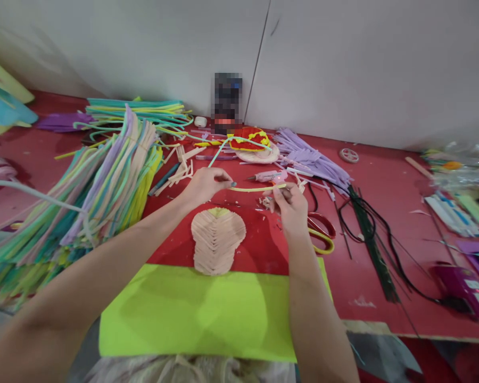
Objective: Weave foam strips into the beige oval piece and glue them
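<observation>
My left hand (209, 183) and my right hand (292, 205) hold a pale yellow pipe cleaner (255, 189) stretched almost level between them. Each hand pinches it between thumb and fingers near one end. Below lies a flat beige piece (214, 242) made of pipe cleaners in slanting rows, with a small yellow patch (219, 212) at its top edge. It rests partly on the red table (167, 239) and overlaps a lime-green sheet (199, 314). Scissors (323, 246) with red and yellow handles lie beside my right wrist, their blades hidden.
Bundles of coloured pipe cleaners (120, 175) fill the left side. Purple pipe cleaners (307, 154) lie at the back right, near a red and yellow piece (249, 140). A pink glue gun (269, 176) sits behind my hands. A black cable (387, 239) runs across the right.
</observation>
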A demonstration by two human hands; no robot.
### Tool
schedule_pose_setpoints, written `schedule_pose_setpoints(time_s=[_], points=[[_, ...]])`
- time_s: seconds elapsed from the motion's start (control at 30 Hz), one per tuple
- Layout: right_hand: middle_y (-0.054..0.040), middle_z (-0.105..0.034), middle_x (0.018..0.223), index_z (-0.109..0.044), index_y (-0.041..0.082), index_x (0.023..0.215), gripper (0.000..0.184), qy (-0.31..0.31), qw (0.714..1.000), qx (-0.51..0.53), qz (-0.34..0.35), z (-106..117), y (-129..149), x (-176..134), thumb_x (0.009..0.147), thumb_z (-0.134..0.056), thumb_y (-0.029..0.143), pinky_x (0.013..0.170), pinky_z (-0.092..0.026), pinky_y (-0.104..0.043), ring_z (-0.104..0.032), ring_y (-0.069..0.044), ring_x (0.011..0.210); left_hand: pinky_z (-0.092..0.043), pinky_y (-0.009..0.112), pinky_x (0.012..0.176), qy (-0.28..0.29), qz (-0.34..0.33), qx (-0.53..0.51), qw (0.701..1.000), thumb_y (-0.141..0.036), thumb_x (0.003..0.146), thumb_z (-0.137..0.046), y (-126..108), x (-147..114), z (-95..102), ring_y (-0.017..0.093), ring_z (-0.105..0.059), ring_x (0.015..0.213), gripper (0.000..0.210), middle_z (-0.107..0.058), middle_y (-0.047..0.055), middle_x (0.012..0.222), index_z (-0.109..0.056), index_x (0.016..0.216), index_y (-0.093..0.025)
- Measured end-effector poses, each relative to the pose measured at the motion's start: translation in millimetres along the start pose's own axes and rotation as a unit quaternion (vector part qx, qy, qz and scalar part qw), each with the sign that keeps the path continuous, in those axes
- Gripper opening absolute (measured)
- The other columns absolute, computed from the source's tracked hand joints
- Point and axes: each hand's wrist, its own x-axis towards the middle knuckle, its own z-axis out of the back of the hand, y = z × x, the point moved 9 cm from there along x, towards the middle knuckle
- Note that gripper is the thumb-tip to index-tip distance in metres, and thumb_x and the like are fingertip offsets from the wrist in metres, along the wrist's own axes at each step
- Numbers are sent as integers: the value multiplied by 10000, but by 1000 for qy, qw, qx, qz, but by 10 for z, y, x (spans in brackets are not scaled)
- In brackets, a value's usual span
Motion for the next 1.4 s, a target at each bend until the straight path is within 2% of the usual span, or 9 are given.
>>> schedule_pose_setpoints(time_s=[0.23,0.37,0.5,0.63,0.77,0.93,1.1,1.23,1.4], points=[[18,-686,759,-502,209,838,185,-1,1000,-7,-2,-1,-9,-1,830,-618,354,377,-280,-191,-476,-52,413,-445,288,743,-9,4,-23,1000,-341,752,-647,97,39,-19,158,-629,746,163,-711,18,773,-680,780,-184],[17,-683,751,-506,206,847,197,-11,1000,-11,5,21,12,3,823,-621,365,371,-286,-187,-475,-50,416,-456,280,715,-51,8,-8,999,-314,762,-648,100,38,84,156,-632,733,124,-710,17,773,-676,784,-194],[31,-660,731,-497,201,808,205,-107,993,11,41,232,60,3,810,-630,357,366,-276,-184,-434,-32,399,-461,306,752,-108,-23,83,990,-237,764,-660,81,4,167,169,-637,757,134,-699,28,784,-645,888,-187],[45,-631,712,-497,191,764,212,-175,982,29,57,396,56,-7,801,-633,350,366,-248,-182,-370,-8,382,-446,343,833,-55,-102,167,979,-138,769,-636,60,-1,-28,184,-636,822,258,-700,33,829,-611,1022,-183],[41,-634,709,-497,191,762,213,-168,984,36,52,379,46,-2,788,-648,340,362,-253,-182,-384,-12,383,-438,338,868,-22,-139,179,974,-152,779,-627,24,8,-133,193,-626,928,200,-687,65,998,-646,976,-184],[42,-638,704,-499,191,773,211,-161,985,26,53,349,62,-7,792,-645,342,359,-265,-179,-389,-14,381,-444,342,794,-26,-105,214,971,-254,854,-551,9,26,-82,190,-623,717,149,-682,34,698,-679,824,-183],[39,-640,715,-500,193,777,224,-162,985,20,50,353,47,-1,788,-644,364,362,-274,-181,-390,-15,384,-434,328,814,-42,-132,199,970,-188,829,-555,-45,-10,-8,196,-633,855,157,-704,51,922,-663,942,-200],[41,-642,704,-498,195,775,218,-158,986,27,50,338,49,2,780,-651,350,358,-259,-183,-388,-17,377,-443,332,751,-49,-87,216,971,-267,830,-569,67,-4,42,201,-624,730,120,-692,42,765,-662,872,-204],[41,-640,715,-494,199,781,220,-147,988,16,40,288,47,-5,784,-648,357,363,-261,-182,-391,-21,396,-437,349,836,-66,-85,217,970,-181,832,-525,158,-152,90,193,-620,809,255,-679,22,806,-623,1062,-232]])
